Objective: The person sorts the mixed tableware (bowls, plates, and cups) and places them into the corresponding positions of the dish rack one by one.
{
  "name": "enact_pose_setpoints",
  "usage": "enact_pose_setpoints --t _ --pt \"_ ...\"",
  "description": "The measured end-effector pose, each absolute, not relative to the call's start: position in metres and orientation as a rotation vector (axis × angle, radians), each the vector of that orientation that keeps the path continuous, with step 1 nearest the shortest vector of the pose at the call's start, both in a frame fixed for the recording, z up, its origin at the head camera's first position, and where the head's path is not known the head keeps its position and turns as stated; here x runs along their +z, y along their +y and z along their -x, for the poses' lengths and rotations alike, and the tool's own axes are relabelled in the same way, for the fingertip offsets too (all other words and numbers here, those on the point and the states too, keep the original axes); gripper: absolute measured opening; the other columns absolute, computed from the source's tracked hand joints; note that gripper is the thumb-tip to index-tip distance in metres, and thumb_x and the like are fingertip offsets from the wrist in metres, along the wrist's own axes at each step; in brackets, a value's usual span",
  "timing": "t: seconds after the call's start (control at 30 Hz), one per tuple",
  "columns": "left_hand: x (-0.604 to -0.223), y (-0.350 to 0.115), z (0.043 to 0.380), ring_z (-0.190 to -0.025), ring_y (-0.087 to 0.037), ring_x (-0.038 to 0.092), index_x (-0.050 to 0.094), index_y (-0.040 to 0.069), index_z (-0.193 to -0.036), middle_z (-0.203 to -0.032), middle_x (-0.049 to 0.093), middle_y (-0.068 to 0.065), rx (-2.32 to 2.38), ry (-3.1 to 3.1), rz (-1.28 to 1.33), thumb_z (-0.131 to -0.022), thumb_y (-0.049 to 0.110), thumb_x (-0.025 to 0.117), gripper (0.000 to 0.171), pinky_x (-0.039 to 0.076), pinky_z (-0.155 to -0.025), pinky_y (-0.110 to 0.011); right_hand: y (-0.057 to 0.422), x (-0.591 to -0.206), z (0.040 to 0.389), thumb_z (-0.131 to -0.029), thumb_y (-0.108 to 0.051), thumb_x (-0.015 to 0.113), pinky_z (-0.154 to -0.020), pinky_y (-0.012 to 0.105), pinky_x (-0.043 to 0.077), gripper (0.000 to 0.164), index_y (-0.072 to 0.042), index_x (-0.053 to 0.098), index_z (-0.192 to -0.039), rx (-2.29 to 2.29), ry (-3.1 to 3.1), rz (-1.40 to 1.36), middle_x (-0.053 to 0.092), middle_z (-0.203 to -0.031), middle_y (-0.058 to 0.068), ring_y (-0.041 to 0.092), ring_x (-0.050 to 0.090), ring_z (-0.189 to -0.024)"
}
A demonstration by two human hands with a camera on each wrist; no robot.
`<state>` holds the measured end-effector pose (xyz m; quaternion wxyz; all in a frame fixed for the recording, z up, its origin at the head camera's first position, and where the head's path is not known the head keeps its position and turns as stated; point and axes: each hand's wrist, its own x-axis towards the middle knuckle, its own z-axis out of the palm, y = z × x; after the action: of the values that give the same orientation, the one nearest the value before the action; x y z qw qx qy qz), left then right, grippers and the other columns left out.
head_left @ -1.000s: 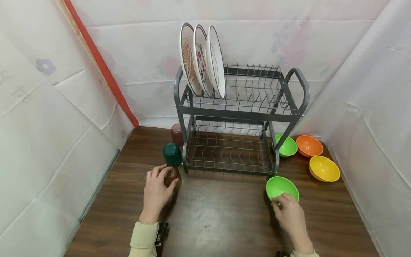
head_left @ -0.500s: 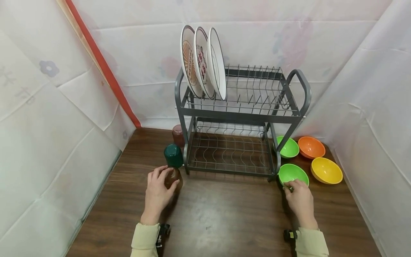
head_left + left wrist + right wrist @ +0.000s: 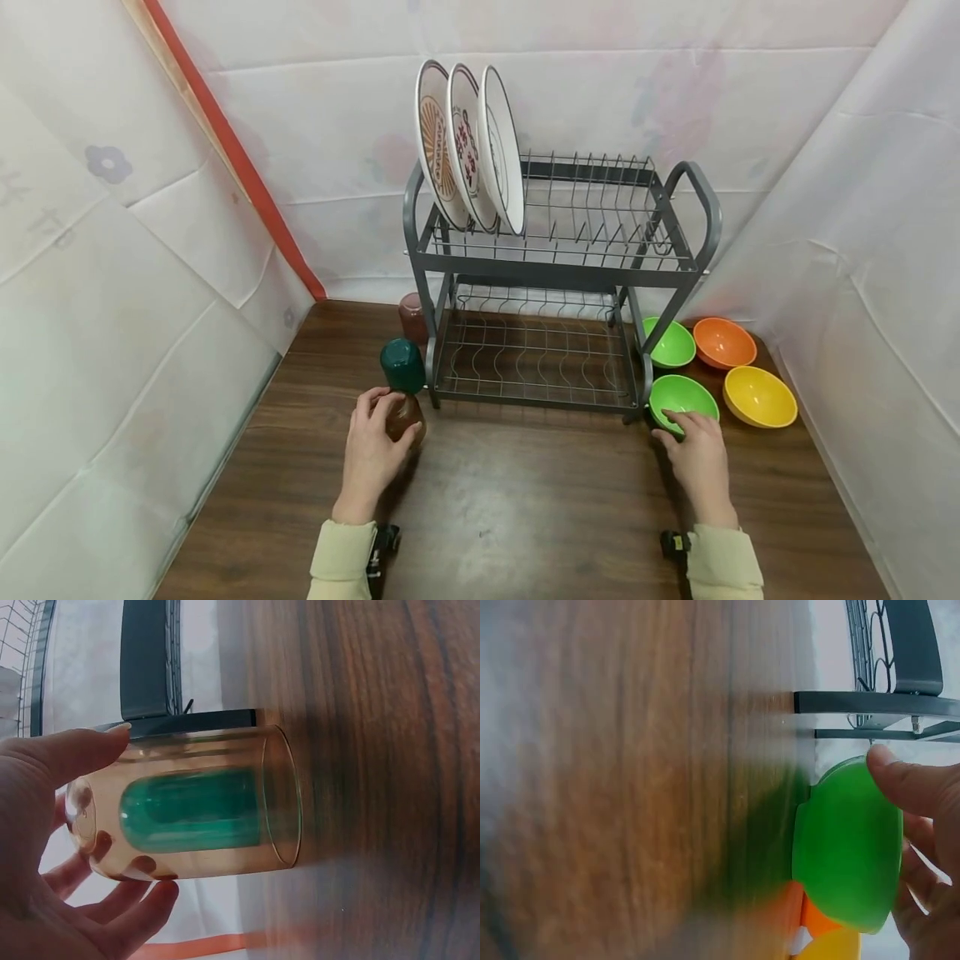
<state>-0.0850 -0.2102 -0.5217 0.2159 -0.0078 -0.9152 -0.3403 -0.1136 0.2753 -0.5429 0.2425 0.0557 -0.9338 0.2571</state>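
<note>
In the head view my left hand (image 3: 375, 446) has its thumb and fingers round the top of an amber glass (image 3: 406, 418), which stands mouth down on the table. Through its clear wall in the left wrist view, a green glass (image 3: 191, 810) shows behind. My right hand (image 3: 697, 458) is at the near rim of a green bowl (image 3: 686, 396) beside the rack's right front foot. Its thumb lies outside the rim and its fingers are over the inside, spread apart. The right wrist view has the bowl's outer side (image 3: 847, 847) close by the thumb.
A two-tier dish rack (image 3: 555, 271) stands at the back, with three plates (image 3: 502, 158) upright at its upper left. A pinkish glass (image 3: 412, 317) is behind the green glass. Another green bowl (image 3: 672, 344), an orange bowl (image 3: 724, 342) and a yellow bowl (image 3: 760, 397) sit at the right.
The right hand has moved the green bowl back and right, next to the other bowls, and its fingers have now parted at the rim. The left hand has stayed on the amber glass.
</note>
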Motion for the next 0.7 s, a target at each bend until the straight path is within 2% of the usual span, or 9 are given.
enact_pose_setpoints --t 0.2,0.47,0.6,0.7 --pt "-0.522 -0.208 0.084 -0.116 -0.035 0.049 0.065 0.013 -0.113 -0.13 0.049 -0.011 -0.932 -2.547 0.012 -0.074 0.016 0.089 0.046 0.046 -0.091 -0.057 0.264 -0.541 0.104 -0.071 0.005 0.086 -0.083 0.051 0.039 0.033 0.001 0.074 -0.102 0.754 -2.421 -0.143 0.066 -0.098 0.019 0.04 0.052 -0.093" --pt "-0.516 -0.198 0.078 -0.117 -0.032 0.048 0.066 0.014 -0.114 -0.129 0.05 -0.009 -0.982 -2.527 0.079 -0.074 0.019 0.089 0.046 0.049 -0.087 -0.056 0.231 -0.538 0.091 -0.067 0.013 0.084 -0.077 0.04 0.038 0.036 -0.001 0.075 -0.099 0.826 -2.299 -0.263 0.066 -0.095 0.013 0.034 0.053 -0.087" --pt "-0.513 -0.187 0.076 -0.116 -0.03 0.05 0.067 0.012 -0.114 -0.127 0.051 -0.009 -1.067 -2.494 0.143 -0.074 0.018 0.09 0.046 0.048 -0.09 -0.051 0.207 -0.537 0.084 -0.067 0.011 0.084 -0.077 0.037 0.04 0.037 -0.003 0.075 -0.099 0.869 -2.299 -0.367 0.067 -0.097 0.011 0.03 0.055 -0.087" --pt "-0.511 -0.175 0.074 -0.114 -0.025 0.053 0.066 0.013 -0.115 -0.128 0.051 -0.006 -1.18 -2.49 0.193 -0.075 0.02 0.089 0.046 0.051 -0.086 -0.046 0.186 -0.535 0.08 -0.07 0.005 0.085 -0.078 0.034 0.045 0.035 -0.004 0.075 -0.102 0.941 -2.328 -0.463 0.067 -0.1 0.008 0.026 0.058 -0.09"
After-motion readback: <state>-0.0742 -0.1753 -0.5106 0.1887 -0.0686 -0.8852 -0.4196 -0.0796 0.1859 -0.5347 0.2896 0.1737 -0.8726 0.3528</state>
